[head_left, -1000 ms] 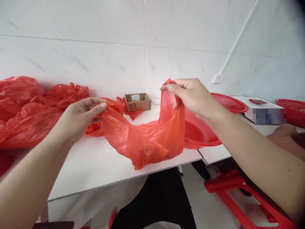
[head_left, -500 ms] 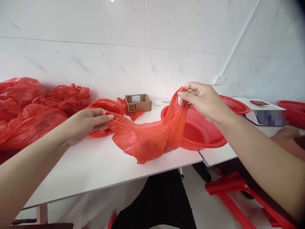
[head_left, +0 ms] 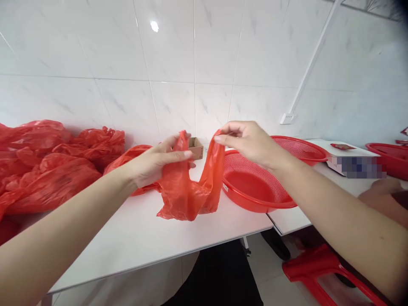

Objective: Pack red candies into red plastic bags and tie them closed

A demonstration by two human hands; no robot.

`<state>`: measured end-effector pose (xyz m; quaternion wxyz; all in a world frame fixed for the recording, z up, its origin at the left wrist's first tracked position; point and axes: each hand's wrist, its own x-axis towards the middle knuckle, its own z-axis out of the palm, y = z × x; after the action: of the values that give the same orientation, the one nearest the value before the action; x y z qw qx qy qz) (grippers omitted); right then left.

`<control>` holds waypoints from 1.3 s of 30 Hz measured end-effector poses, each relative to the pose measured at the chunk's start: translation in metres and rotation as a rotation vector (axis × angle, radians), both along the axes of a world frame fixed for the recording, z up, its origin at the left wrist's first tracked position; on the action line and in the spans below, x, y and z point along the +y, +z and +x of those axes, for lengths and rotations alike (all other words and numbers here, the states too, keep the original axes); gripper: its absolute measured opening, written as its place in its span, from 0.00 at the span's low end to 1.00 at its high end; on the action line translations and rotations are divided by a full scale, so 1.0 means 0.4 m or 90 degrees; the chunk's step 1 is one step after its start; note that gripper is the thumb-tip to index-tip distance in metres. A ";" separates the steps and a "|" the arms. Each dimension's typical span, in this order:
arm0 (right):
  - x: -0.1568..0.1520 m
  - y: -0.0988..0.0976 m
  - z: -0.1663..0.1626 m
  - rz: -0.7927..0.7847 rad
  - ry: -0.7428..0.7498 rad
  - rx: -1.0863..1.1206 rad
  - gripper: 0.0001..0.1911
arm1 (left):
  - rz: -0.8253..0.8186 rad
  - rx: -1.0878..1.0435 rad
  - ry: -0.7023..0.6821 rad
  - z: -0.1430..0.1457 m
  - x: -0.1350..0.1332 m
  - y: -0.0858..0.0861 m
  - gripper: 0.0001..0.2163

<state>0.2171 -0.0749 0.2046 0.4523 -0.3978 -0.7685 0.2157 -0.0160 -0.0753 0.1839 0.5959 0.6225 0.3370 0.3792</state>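
Note:
A red plastic bag (head_left: pixel 193 199) hangs between my hands above the white table (head_left: pixel 127 238), its middle sagging in a U. My left hand (head_left: pixel 156 163) grips one upper end between thumb and fingers. The opposite end is pinched in my right hand (head_left: pixel 247 140). Through the thin plastic a darker patch shows low in the bag, but I cannot make out what it is. Just right of the bag stands a red perforated basket (head_left: pixel 255 204), partly behind my right forearm.
Red plastic bags (head_left: pixel 54 182) are heaped on the left. A small cardboard box (head_left: pixel 196 149) sits by the wall. At right are another red basket (head_left: pixel 299 148), a scale (head_left: pixel 353 165) with a small packet on it, another person's arm (head_left: pixel 382 195) and a red stool (head_left: pixel 315 267).
My hands have come closer together, the left one moving right and the right one left. The bag now hangs in a tighter, deeper U. The view has tilted slightly upward.

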 end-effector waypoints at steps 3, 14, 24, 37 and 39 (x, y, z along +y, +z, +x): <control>0.001 0.000 -0.075 0.047 0.066 -0.059 0.06 | 0.015 0.121 -0.066 0.041 0.008 -0.002 0.23; 0.041 -0.121 -0.058 -0.076 0.126 -0.042 0.11 | -0.074 0.083 0.015 0.044 0.033 -0.048 0.15; -0.047 -0.140 -0.057 -0.048 0.212 -0.020 0.08 | 0.139 0.260 -0.077 0.011 0.028 -0.053 0.04; -0.009 -0.218 -0.104 -0.154 0.095 0.056 0.16 | 0.498 0.375 0.151 0.030 -0.014 -0.122 0.14; -0.006 -0.230 -0.104 -0.223 0.132 0.044 0.18 | 0.570 0.392 0.184 0.029 -0.012 -0.125 0.15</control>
<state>0.1756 -0.0773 0.1127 0.3779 -0.3818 -0.7398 0.4051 -0.0042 -0.0799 0.1339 0.0899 0.8439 0.3836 0.3642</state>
